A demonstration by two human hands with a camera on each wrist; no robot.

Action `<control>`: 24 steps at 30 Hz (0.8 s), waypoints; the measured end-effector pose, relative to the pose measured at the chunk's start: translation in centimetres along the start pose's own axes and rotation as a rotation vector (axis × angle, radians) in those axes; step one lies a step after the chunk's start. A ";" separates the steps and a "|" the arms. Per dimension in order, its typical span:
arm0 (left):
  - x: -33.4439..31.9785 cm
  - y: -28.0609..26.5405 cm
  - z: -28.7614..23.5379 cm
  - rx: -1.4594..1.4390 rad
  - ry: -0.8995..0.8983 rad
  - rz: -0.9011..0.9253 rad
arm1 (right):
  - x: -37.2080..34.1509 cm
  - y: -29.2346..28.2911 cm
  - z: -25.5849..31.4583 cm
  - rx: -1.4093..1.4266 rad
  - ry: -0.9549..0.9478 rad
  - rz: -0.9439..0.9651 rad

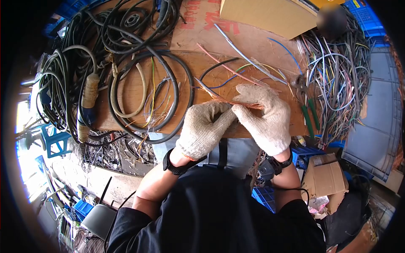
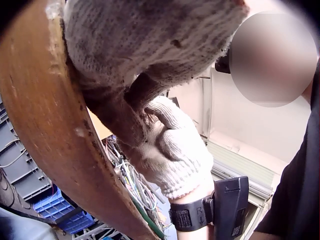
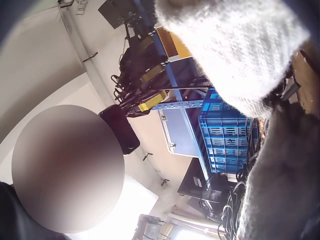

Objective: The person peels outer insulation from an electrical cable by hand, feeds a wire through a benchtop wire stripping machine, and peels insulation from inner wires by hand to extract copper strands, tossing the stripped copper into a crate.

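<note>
Both hands wear off-white knit gloves over the front edge of a wooden board [image 1: 164, 95]. The left hand [image 1: 202, 128] curls its fingers round the left part of a bundle of bare copper strands [image 1: 247, 104]. Thumb and fingers of the right hand [image 1: 268, 118] pinch the same strands close by, the two thumbs nearly meeting. In the left wrist view, the left glove [image 2: 145, 45] fills the top, with the right glove [image 2: 170, 145] beyond it. The right wrist view shows the right glove [image 3: 240, 50] large and bright; strands there are mostly hidden.
Thick black cable coils [image 1: 192, 84] lie at the left of the board. Pink wire [image 1: 219, 60] and a pale blue wire [image 1: 244, 55] lie behind the hands. Green-handled pliers [image 1: 310, 114] rest at the right, beside a heap of thin wires [image 1: 337, 84]. A cardboard box [image 1: 325, 181] stands lower right.
</note>
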State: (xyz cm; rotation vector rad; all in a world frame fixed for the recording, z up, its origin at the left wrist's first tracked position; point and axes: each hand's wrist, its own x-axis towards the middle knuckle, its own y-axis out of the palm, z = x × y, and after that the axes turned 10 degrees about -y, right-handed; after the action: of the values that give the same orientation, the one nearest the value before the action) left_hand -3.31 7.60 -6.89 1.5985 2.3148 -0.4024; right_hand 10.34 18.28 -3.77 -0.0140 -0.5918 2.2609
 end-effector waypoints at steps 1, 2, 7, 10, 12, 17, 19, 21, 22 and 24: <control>0.0 0.0 -0.1 -0.002 -0.012 -0.005 | 0.0 0.0 0.0 0.000 0.000 0.000; -0.1 0.0 -0.1 -0.004 -0.025 -0.011 | 0.1 0.0 0.1 -0.012 -0.008 0.002; 0.0 0.0 -0.1 -0.009 -0.042 0.020 | 0.7 -0.5 -0.5 0.030 -0.023 0.025; 0.1 -0.1 0.0 -0.093 -0.075 0.066 | 0.9 -0.6 -1.3 0.192 0.070 0.017; 0.1 -0.1 0.0 -0.127 -0.089 0.086 | 0.9 -0.7 -1.7 0.347 0.182 0.019; 0.0 0.0 0.1 -0.240 -0.126 0.107 | 1.1 -0.7 -1.3 0.495 0.317 0.020; 0.0 -0.1 0.0 -0.210 -0.121 0.102 | 1.2 -0.8 -1.4 0.526 0.325 0.005; 0.0 -0.1 -0.1 -0.181 -0.115 0.098 | 1.4 -1.3 -1.2 0.548 0.419 0.052; 0.0 -0.1 -0.1 -0.191 -0.097 0.093 | 1.4 -1.4 -1.0 0.548 0.419 0.051; 0.0 -0.1 -0.1 -0.200 -0.079 0.089 | 1.5 -1.5 -0.6 0.552 0.435 0.049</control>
State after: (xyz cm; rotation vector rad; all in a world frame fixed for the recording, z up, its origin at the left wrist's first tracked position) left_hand -3.43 7.61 -6.80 1.5518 2.1423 -0.2022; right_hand 10.45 20.49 -3.44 -0.2390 0.2675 2.2970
